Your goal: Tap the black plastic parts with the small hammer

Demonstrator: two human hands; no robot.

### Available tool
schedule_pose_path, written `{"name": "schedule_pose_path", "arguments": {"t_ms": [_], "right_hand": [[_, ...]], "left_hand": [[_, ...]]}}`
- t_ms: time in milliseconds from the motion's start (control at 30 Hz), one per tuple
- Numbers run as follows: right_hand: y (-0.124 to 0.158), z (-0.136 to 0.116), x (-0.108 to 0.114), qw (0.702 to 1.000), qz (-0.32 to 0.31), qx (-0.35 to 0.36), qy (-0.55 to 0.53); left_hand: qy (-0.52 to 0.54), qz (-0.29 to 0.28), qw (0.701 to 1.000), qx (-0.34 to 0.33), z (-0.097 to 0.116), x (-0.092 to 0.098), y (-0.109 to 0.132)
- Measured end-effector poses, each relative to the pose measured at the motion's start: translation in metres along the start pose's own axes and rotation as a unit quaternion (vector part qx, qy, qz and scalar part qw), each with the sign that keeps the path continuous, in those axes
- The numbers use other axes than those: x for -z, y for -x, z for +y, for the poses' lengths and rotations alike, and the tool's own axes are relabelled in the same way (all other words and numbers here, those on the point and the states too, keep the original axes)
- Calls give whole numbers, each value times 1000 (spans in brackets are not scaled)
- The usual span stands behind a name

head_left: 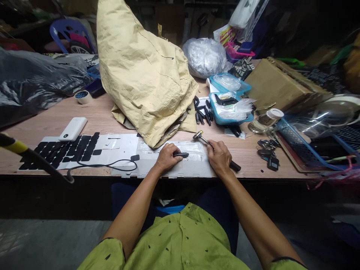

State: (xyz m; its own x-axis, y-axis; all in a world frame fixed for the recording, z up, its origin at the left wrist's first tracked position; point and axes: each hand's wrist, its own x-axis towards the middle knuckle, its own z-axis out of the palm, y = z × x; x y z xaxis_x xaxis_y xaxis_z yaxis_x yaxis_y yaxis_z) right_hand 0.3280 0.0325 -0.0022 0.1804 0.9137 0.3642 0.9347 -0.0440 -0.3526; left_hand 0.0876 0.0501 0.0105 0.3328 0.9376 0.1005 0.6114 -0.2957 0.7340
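My left hand (168, 157) is closed around a small black cylindrical piece (184, 154), whose end sticks out to the right just above a plastic-covered work board (197, 168). In my right hand (219, 157) is a small hammer (235, 166), gripped around the handle. Its metal head with a yellowish face (198, 134) points up and left, over the board's far edge. Past the hammer head, several similar black pieces (203, 112) lie in a loose pile by the mouth of a large tan paper sack (149, 75).
Left of the board lies a white sheet with flat black pads (84, 148), a white power bank (73, 129) and a looped cable (107, 165). A tape roll (83, 97) sits behind. To the right are blue baskets (232, 119), a jar (266, 120), keys (268, 153) and a cardboard box (277, 82).
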Motion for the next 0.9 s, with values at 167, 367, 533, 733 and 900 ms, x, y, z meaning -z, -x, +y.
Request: {"name": "schedule_pose_path", "arguments": {"t_ms": [167, 367, 533, 733, 900], "right_hand": [[-2, -1, -12, 998, -3, 37, 58], [-1, -6, -11, 997, -12, 37, 62], [-4, -6, -12, 997, -21, 36, 63], [-4, -5, -14, 998, -11, 36, 58], [-4, -7, -14, 997, -16, 28, 64]], "left_hand": [[-9, -15, 999, -27, -4, 2, 2], [-26, -8, 999, -41, -6, 6, 1], [-9, 7, 999, -47, 4, 9, 5], [70, -106, 984, -126, 24, -27, 87], [42, -243, 967, 70, -4, -77, 146]]}}
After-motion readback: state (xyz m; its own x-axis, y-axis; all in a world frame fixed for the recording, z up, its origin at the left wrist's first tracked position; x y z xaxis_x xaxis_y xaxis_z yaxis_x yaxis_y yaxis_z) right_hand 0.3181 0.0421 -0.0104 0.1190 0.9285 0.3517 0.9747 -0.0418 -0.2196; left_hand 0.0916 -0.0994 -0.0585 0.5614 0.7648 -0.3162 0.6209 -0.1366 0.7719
